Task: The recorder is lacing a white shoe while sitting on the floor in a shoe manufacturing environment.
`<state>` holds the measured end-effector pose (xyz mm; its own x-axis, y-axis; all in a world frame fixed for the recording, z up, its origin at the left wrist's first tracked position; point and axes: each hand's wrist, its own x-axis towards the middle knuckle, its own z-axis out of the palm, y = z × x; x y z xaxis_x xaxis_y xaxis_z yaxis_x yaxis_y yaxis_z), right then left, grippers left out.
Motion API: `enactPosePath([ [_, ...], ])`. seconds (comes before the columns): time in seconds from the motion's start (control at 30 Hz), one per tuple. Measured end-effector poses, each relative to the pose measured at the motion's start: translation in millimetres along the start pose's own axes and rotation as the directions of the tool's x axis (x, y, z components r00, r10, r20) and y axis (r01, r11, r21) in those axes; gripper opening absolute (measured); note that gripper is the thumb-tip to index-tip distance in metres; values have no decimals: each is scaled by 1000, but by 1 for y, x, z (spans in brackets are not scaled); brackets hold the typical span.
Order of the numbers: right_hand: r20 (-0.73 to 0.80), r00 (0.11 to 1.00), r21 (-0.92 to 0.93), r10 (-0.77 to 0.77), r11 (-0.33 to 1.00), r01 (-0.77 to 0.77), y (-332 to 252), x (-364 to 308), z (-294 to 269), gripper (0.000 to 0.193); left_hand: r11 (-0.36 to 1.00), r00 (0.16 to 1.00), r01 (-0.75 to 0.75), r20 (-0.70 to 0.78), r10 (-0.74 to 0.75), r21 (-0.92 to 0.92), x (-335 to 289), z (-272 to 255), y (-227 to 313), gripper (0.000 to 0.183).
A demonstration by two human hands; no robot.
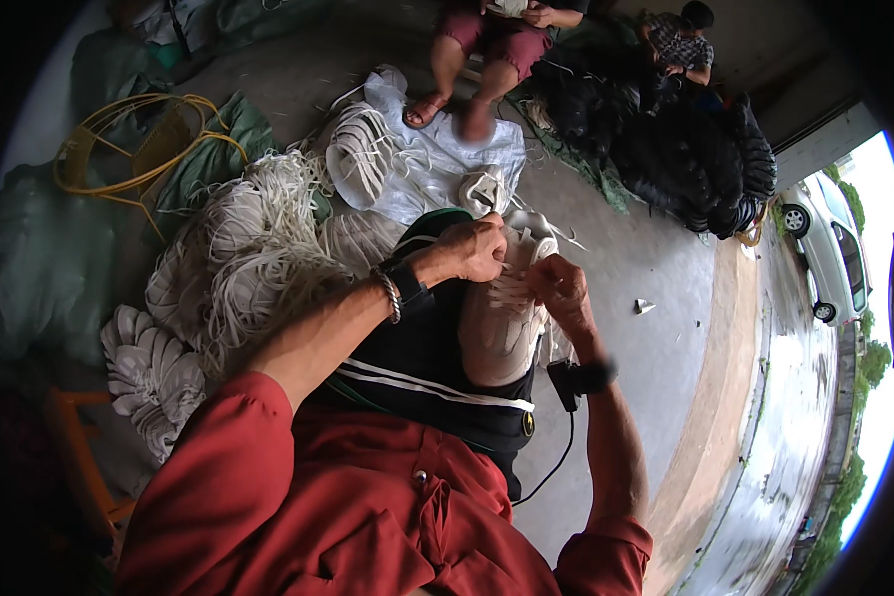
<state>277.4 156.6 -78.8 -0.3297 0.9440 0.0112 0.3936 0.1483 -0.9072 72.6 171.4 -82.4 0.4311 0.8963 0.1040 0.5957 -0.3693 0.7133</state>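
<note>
A white lace-up shoe [489,343] rests on my lap, its toe toward me, over dark cloth with white stripes. White shoelace [510,288] crosses its upper in several rows. My left hand [475,250] is closed at the left side of the lacing, pinching the lace near the tongue. On the other side, my right hand [560,286] is closed too, with fingertips pressed on the lace by the eyelets. Loose lace ends hang beside the shoe's right edge. The fingertips partly cover the eyelets.
To my left lies a big heap of white shoe uppers and laces [268,233]. A yellow frame chair [144,149] stands behind it. Ahead, a person [497,50] sits by a white plastic sheet [497,149]. Black bundles [680,149] lie far right, near another person [680,45].
</note>
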Motion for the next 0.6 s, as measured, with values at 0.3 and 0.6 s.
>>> enactPosePath([
  [0.3, -218, 957, -391, -192, 916, 95, -5, 5, 19, 12, 999, 999, 24, -38, -23, 29, 5, 8, 3, 16],
  [0.6, -181, 983, -74, -15, 997, 2, -2, 3, 2, 13, 985, 998, -51, 40, 58, -167, 8, 1, -10, 16],
])
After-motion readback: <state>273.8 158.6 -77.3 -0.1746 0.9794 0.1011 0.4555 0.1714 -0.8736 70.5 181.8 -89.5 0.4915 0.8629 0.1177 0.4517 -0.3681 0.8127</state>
